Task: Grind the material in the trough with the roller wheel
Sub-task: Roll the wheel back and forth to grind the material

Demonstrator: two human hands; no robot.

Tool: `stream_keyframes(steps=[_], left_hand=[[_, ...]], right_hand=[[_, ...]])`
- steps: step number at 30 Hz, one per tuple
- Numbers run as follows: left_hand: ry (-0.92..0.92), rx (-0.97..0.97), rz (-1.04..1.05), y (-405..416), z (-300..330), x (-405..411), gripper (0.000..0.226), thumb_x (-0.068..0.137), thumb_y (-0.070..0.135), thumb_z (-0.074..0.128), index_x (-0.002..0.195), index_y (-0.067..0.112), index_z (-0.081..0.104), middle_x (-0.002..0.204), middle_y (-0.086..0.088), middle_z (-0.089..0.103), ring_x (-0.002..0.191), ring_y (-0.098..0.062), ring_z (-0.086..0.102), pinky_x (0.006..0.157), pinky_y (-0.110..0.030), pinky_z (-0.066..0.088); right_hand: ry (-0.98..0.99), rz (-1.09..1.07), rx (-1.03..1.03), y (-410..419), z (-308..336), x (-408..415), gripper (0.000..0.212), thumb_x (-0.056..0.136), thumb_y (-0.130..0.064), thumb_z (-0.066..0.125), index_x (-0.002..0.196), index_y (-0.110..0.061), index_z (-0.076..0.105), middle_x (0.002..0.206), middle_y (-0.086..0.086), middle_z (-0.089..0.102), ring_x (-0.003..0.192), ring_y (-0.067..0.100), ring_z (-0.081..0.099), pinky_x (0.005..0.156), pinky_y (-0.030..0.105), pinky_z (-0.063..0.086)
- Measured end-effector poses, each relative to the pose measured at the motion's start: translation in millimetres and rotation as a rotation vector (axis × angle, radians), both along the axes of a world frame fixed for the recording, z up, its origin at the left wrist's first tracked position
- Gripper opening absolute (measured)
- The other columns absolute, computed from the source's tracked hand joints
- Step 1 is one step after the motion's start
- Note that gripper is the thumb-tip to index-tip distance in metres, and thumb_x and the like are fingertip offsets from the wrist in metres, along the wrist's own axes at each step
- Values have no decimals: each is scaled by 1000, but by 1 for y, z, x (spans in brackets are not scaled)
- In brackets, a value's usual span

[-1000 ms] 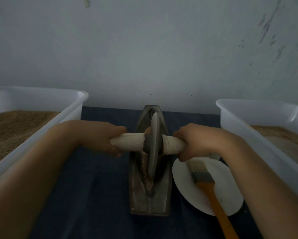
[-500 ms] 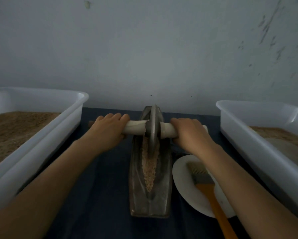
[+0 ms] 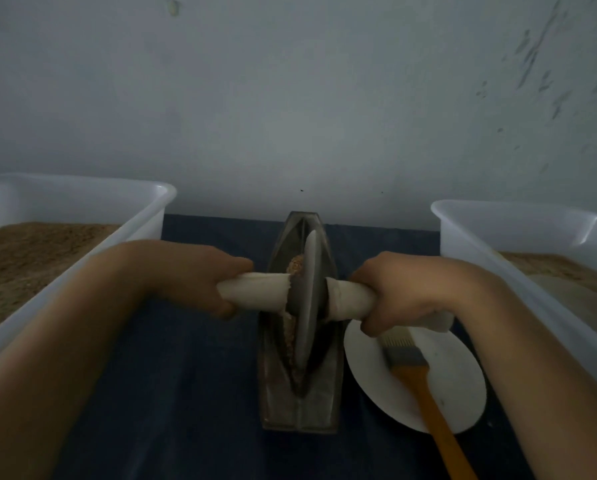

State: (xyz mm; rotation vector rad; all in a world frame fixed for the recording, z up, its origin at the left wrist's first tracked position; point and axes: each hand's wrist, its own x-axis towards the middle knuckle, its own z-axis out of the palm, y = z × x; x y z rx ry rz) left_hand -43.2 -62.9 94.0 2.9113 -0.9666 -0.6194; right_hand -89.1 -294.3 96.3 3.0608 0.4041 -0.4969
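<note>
A dark metal boat-shaped trough (image 3: 299, 407) lies lengthwise on the blue cloth, straight in front of me. The grey roller wheel (image 3: 307, 299) stands on edge in its groove, near the trough's middle. A white-wrapped axle (image 3: 255, 292) runs through the wheel. My left hand (image 3: 200, 275) grips the axle's left end and my right hand (image 3: 404, 292) grips its right end. Light brown granular material (image 3: 295, 266) shows beyond the wheel and along its left side (image 3: 289, 336); the wheel hides the rest.
A white plate (image 3: 456, 382) with an orange-handled brush (image 3: 418, 379) lies right of the trough. White plastic tubs holding brown powder stand at the left (image 3: 82, 258) and right (image 3: 498, 271). A grey wall rises just behind the table.
The wheel rolled to the trough's far end half a second ago, baring the material, then came back toward me to the middle. Both hands moved with it.
</note>
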Motion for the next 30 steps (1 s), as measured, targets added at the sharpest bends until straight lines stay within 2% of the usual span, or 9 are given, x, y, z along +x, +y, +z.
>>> stream_keyframes(steps=[4, 7, 10, 14, 17, 20, 22, 25, 30], left_hand=[[-126, -42, 53, -5, -13, 14, 26, 89, 27, 58, 108, 22, 41, 104, 1, 55, 88, -13, 52, 78, -27, 40], [-454, -91, 120, -9, -35, 30, 31, 89, 32, 55, 115, 20, 41, 116, -1, 52, 104, -19, 51, 86, -32, 38], [-839, -165, 174, -14, -59, 41, 35, 89, 35, 55, 117, 20, 43, 114, -2, 50, 106, -23, 49, 85, -35, 36], [-956, -278, 157, -17, -71, 47, 35, 83, 27, 63, 115, 17, 51, 107, -5, 54, 97, -26, 50, 83, -37, 37], [-851, -219, 155, -15, -62, 45, 34, 87, 33, 57, 115, 21, 45, 112, 0, 52, 103, -22, 50, 85, -35, 36], [-565, -103, 123, -9, -43, 39, 36, 87, 35, 57, 116, 21, 40, 119, 1, 51, 107, -18, 50, 86, -32, 37], [-341, -82, 73, -6, -30, 30, 30, 88, 31, 58, 111, 23, 40, 113, 1, 52, 95, -13, 51, 79, -27, 37], [-87, -48, 13, -1, -10, 12, 24, 88, 31, 59, 100, 32, 38, 96, 9, 53, 79, -3, 49, 71, -21, 38], [24, -1, -57, 3, 3, 0, 21, 87, 35, 60, 93, 37, 40, 87, 17, 50, 77, 1, 50, 65, -11, 35]], right_hand=[[-188, -21, 34, -4, -16, 18, 25, 80, -25, 68, 104, -18, 61, 95, 1, 62, 89, 20, 60, 66, 26, 42], [-468, -53, 27, -9, -36, 34, 13, 82, -27, 61, 86, -25, 49, 87, -2, 58, 81, 20, 58, 56, 28, 32], [-758, -73, 48, -14, -56, 50, 13, 83, -24, 58, 90, -22, 48, 94, 0, 60, 89, 25, 55, 66, 32, 25], [-839, -94, 63, -16, -66, 58, 18, 81, -21, 61, 96, -18, 52, 97, 3, 60, 94, 26, 53, 73, 35, 26], [-730, -70, 19, -17, -58, 52, 18, 84, -24, 58, 98, -19, 50, 100, 2, 60, 92, 23, 54, 64, 30, 24], [-500, -60, 24, -13, -38, 41, 15, 84, -26, 60, 95, -20, 52, 100, 3, 62, 83, 19, 55, 51, 24, 23], [-316, -43, 2, -8, -25, 30, 18, 82, -26, 64, 97, -18, 57, 101, 3, 63, 82, 17, 54, 56, 23, 32], [-76, -13, -82, -3, -10, 15, 30, 81, -26, 67, 108, -14, 63, 104, 4, 66, 92, 17, 62, 62, 24, 41], [53, 17, -10, -4, 5, -1, 29, 77, -27, 71, 103, -17, 63, 94, -1, 66, 84, 11, 62, 68, 22, 50]])
